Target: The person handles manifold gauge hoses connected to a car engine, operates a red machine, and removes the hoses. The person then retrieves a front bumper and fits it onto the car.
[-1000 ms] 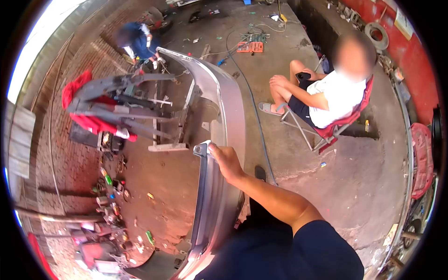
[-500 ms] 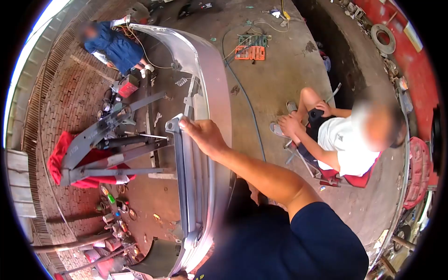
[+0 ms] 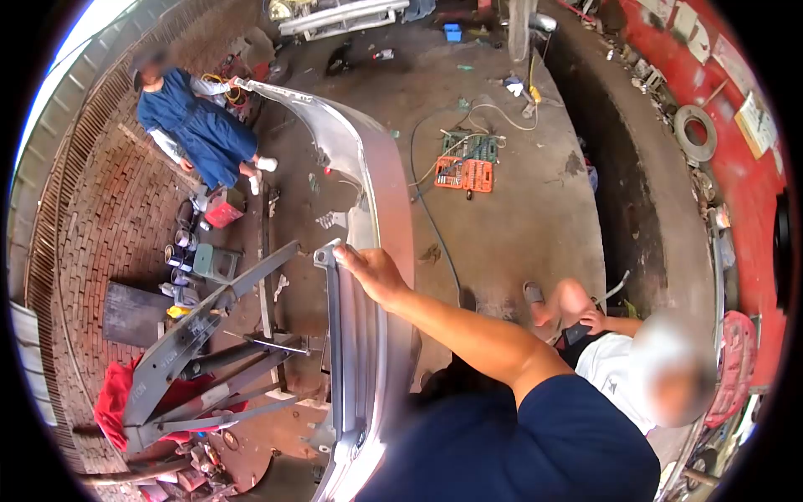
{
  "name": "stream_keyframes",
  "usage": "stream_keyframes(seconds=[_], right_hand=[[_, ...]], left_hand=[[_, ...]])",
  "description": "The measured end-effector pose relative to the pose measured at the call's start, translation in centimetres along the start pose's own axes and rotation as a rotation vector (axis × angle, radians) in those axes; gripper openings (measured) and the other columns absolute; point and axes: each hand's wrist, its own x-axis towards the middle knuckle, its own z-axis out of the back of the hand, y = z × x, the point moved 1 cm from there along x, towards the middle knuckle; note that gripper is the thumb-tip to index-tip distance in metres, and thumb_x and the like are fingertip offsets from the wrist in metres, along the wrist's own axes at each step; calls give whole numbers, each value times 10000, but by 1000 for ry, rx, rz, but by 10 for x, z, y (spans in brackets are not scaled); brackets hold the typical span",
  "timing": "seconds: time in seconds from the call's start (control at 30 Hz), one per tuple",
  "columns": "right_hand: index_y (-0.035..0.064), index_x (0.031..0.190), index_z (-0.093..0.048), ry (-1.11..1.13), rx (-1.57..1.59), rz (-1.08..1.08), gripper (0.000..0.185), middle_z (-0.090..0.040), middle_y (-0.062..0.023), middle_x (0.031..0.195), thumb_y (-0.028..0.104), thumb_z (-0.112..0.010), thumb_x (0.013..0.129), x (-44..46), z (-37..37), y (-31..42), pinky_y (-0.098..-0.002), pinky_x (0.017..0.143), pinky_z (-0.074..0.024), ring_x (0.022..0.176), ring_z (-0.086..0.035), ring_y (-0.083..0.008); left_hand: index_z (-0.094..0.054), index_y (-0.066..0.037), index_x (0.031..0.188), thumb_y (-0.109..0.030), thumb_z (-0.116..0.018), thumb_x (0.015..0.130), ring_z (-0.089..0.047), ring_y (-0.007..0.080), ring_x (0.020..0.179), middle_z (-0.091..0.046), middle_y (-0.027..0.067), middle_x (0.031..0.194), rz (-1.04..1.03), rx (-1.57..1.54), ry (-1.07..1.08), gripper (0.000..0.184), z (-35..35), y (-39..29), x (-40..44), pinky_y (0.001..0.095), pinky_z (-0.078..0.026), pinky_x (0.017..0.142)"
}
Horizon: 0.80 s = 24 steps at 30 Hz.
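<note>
A long silver car bumper (image 3: 391, 184) runs from the bottom of the view up to the far left, with its inner side turned left. My right hand (image 3: 376, 274) grips the bumper's upper edge near the middle, beside a grey bracket with a hole (image 3: 323, 257). Most of those fingers are hidden behind the edge. Below the hand, a dark ribbed section (image 3: 351, 360) follows the inside of the bumper. A co-worker in blue (image 3: 201, 125) holds the far end with one hand. My left hand is out of the frame.
On the floor ahead lies an orange tool case (image 3: 464, 173) beside a dark hose (image 3: 431, 213). A long pit (image 3: 623, 184) runs along the right. A seated person in white (image 3: 615, 372) is close on my right. Metal stand arms (image 3: 180, 360) rise at left.
The view has tilted up, so the floor, tool case and seated person appear lower. My right hand stays on the bumper. My left hand, partly visible at the bottom edge, has left the view.
</note>
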Motion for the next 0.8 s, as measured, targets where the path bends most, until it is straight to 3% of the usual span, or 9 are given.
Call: stream_keyframes(seconds=[0.03,0.1,0.3,0.5,0.8], right_hand=[[163,582,-339,10,11,-23,701,-271,87,614,697,-617,941,25,8,-6,-324,532,-214,598,-258,-65],[101,531,-387,31,-86,-26,853,-353,-2,519,878,-465,872,80,29,-15,-387,548,-317,542,-407,-149],[119,525,-366,91,-42,-87,880,-353,21,514,944,-441,820,255,131,-26,-394,532,-293,538,-411,-130],[106,510,-384,101,-52,-74,888,-407,-9,491,934,-449,824,419,231,44,-434,539,-326,524,-467,-172],[154,516,-313,60,55,-6,811,-296,54,516,844,-549,869,633,346,76,-357,518,-254,526,-318,-101]], left_hand=[[-542,-129,1429,-485,-332,1053,-646,340,1165,-622,99,1357,-2,8,-10,559,-23,3,10,527,-586,941],[-542,-128,1429,-485,-332,1053,-646,340,1167,-622,99,1359,2,11,-33,559,-67,15,30,527,-586,943],[-542,-127,1429,-485,-333,1052,-644,341,1174,-620,99,1365,-19,-8,-164,559,-230,56,83,527,-585,948],[-542,-127,1429,-484,-334,1052,-642,342,1181,-618,100,1371,-51,-47,-306,560,-375,57,101,528,-584,952],[-543,-125,1429,-484,-336,1051,-639,344,1191,-615,100,1381,-92,-201,-405,561,-533,75,164,528,-582,960]])
